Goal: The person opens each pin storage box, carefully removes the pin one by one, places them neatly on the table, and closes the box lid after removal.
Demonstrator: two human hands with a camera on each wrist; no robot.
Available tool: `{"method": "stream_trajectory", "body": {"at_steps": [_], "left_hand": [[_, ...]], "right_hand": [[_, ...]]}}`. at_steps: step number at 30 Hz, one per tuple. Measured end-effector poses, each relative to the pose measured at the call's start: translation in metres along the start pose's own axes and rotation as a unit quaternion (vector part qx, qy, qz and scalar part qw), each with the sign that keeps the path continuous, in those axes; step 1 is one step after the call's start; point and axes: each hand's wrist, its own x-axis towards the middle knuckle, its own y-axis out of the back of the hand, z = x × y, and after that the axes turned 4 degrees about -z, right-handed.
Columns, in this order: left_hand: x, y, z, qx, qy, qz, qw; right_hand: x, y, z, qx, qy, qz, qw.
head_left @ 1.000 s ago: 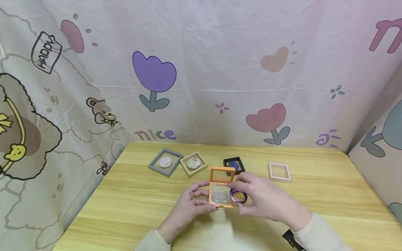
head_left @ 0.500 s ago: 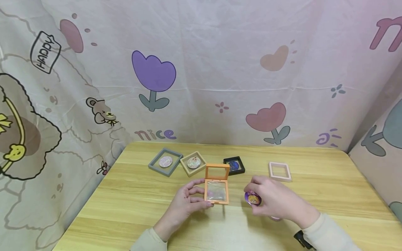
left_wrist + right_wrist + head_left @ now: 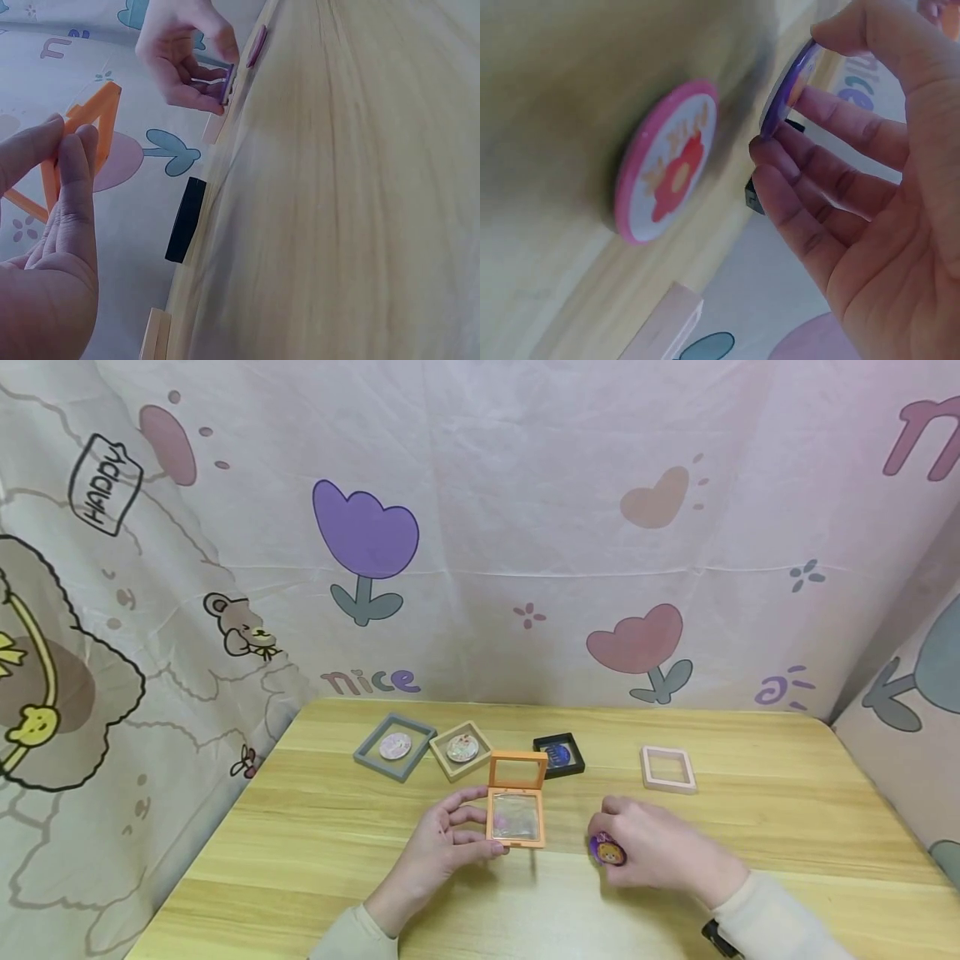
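My left hand (image 3: pixel 438 845) pinches the left edge of an orange hinged display frame (image 3: pixel 517 817) with clear film inside. Its lid stands raised, and it is off the table. To the right, my right hand (image 3: pixel 654 848) grips a round purple badge (image 3: pixel 609 853) with a yellow bear by its rim, low over the table. In the right wrist view the purple badge (image 3: pixel 789 86) is seen nearly edge-on between thumb and fingertips. A pink-rimmed badge (image 3: pixel 667 161) with a red flower lies on the table near that hand; in the head view the hand hides it.
Along the back lie a grey frame (image 3: pixel 369 759) and a beige frame (image 3: pixel 448 772), each with a round badge in it. A black frame (image 3: pixel 564 771) with a blue badge stands behind the orange one. A pale pink frame (image 3: pixel 670 787) lies at right. Printed cloth (image 3: pixel 480 527) hangs behind the table.
My right hand has moved the purple badge right and away from the orange frame, then lower toward the table. The left hand has shifted slightly left with the frame.
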Motion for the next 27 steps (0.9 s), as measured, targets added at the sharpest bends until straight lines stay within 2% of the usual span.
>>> {"method": "stream_trajectory", "body": {"at_steps": [9,27], "left_hand": [[-0.0009,-0.0049,0.0013,-0.004,0.001,-0.003,1.0],[-0.002,-0.0047,0.001,0.001,0.004,0.0,1.0]], "right_hand": [[-0.0017,-0.0031,-0.0016,-0.02,-0.016,-0.026,0.999],[-0.0022,-0.0089,-0.0074,-0.058,-0.017,-0.009,0.998]]}}
